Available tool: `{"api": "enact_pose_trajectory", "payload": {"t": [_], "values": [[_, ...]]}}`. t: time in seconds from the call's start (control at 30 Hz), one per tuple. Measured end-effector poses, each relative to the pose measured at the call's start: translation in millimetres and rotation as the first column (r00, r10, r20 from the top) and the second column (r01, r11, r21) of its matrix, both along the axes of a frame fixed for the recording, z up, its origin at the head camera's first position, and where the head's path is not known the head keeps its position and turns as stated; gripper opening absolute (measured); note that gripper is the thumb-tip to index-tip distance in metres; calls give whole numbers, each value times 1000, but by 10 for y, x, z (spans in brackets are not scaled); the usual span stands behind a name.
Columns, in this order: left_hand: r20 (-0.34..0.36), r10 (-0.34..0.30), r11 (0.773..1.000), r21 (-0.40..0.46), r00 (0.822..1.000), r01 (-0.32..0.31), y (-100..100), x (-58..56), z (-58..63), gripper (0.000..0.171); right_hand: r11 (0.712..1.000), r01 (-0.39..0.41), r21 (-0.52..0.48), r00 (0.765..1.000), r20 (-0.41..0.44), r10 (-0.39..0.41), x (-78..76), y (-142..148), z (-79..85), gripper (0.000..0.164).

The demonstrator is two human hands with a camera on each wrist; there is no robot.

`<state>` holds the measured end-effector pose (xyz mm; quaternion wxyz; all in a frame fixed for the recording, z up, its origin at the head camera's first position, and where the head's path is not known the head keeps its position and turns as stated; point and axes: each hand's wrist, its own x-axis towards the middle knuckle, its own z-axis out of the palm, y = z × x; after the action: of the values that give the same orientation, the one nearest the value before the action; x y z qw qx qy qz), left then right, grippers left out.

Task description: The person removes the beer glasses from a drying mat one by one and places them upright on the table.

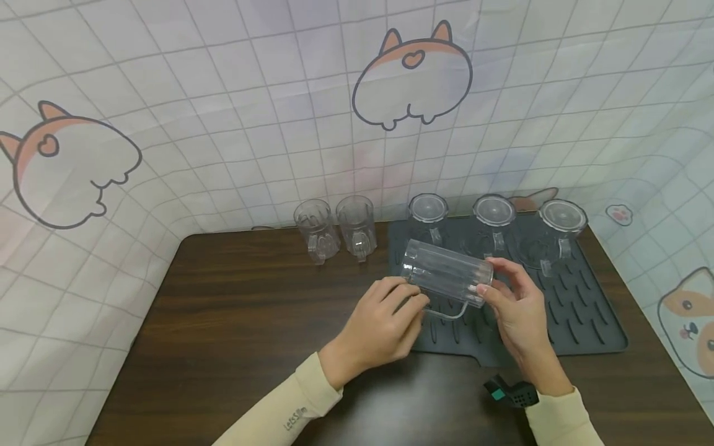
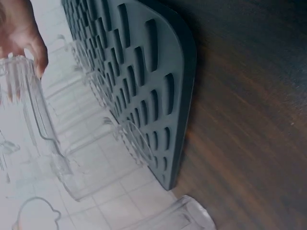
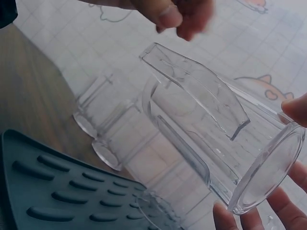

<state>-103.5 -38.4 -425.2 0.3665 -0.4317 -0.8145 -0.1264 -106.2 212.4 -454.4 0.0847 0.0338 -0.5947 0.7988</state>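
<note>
A clear glass mug point(image 1: 446, 269) lies tilted on its side in the air above the grey ridged mat point(image 1: 586, 322). My right hand point(image 1: 519, 310) grips its base end, with thumb and fingers round the rim of the base. The handle points down toward me in the head view. Beside the handle is my left hand point(image 1: 387, 319), its fingers loosely curled. In the right wrist view the left hand point(image 3: 177, 17) is apart from the mug point(image 3: 192, 110) and holds nothing. The left wrist view shows the right hand point(image 2: 21, 33) at the mug's end.
Three glass mugs point(image 1: 494, 214) stand bottom-up along the mat's back edge. Two more glass mugs point(image 1: 357, 226) stand on the dark wooden table point(image 1: 223, 334), left of the mat. A patterned cloth wall point(image 1: 268, 142) rises behind the table. A black device point(image 1: 510, 391) is on the right wrist.
</note>
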Motion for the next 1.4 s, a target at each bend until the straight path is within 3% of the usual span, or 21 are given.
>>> {"api": "enact_pose_trajectory", "payload": {"t": [0.17, 0.27, 0.37, 0.43, 0.47, 0.57, 0.67, 0.73, 0.8, 0.9, 0.97, 1.03, 1.17, 1.27, 1.4], "values": [[173, -17, 993, 117, 985, -3, -51, 8, -45, 5, 999, 20, -38, 1000, -3, -20, -26, 20, 39, 48], [285, -48, 979, 206, 957, -12, -67, 17, -76, 9, 999, 41, -23, 999, -2, -41, -47, 27, 91, 48], [397, -94, 950, 311, 913, -37, -70, 33, -96, 12, 999, 53, -5, 999, -10, -53, -64, 34, 146, 49], [490, -142, 919, 387, 860, -69, -67, 47, -106, 13, 998, 60, -3, 998, -13, -60, -71, 33, 178, 50], [543, -172, 901, 424, 822, -91, -65, 58, -110, 14, 998, 59, -10, 998, -16, -60, -72, 33, 192, 50], [683, -272, 834, 519, 678, -188, -57, 83, -126, 15, 998, 59, -19, 998, -22, -60, -74, 25, 229, 49], [749, -405, 745, 603, 524, -286, -39, 91, -130, 18, 998, 56, -41, 998, -37, -57, -76, 6, 257, 49], [737, -507, 668, 664, 447, -336, -22, 89, -128, 23, 997, 57, -61, 997, -44, -60, -76, -13, 274, 49], [680, -626, 566, 733, 381, -377, -3, 88, -131, 28, 995, 63, -72, 997, -47, -66, -76, -35, 287, 50], [566, -763, 415, 799, 312, -435, 21, 103, -141, 33, 994, 72, -77, 996, -45, -75, -74, -71, 304, 50], [483, -831, 317, 820, 277, -477, 36, 114, -155, 32, 994, 73, -82, 996, -45, -77, -72, -94, 309, 49], [410, -876, 238, 826, 254, -512, 52, 120, -166, 30, 992, 73, -99, 996, -46, -77, -72, -117, 312, 49], [262, -938, 90, 817, 228, -569, 97, 123, -190, 28, 988, 67, -137, 996, -43, -74, -67, -162, 310, 49], [170, -963, 10, 796, 207, -605, 140, 129, -208, 30, 987, 67, -148, 997, -35, -73, -57, -200, 306, 49], [78, -979, -61, 764, 186, -643, 189, 137, -231, 34, 987, 65, -149, 997, -24, -69, -44, -261, 293, 49]]}}
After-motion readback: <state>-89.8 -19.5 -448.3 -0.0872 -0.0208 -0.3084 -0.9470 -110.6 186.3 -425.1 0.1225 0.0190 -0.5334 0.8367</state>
